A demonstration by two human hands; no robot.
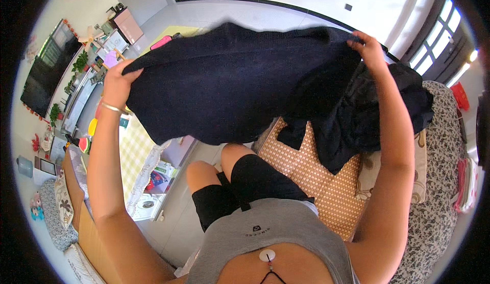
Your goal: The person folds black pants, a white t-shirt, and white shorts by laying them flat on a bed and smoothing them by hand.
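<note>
A dark navy, almost black, knit garment [229,87] is stretched wide in the air in front of me, above my knees. My left hand [118,82], with a bangle at its wrist, pinches the garment's left edge between thumb and fingers. At the upper right corner, my right hand [368,48] grips the other end. Which kind of garment it is, I cannot tell. Beyond my right forearm, more dark clothes [339,136] lie heaped on the sofa, partly hidden by the raised garment and my arm.
Right of my legs is a sofa seat with a woven tan mat [324,187], a patterned cushion [419,174] and a floral-covered back [434,228]. At left stands a table with a yellow checked cloth [135,154]. A television [48,69] hangs on the left wall.
</note>
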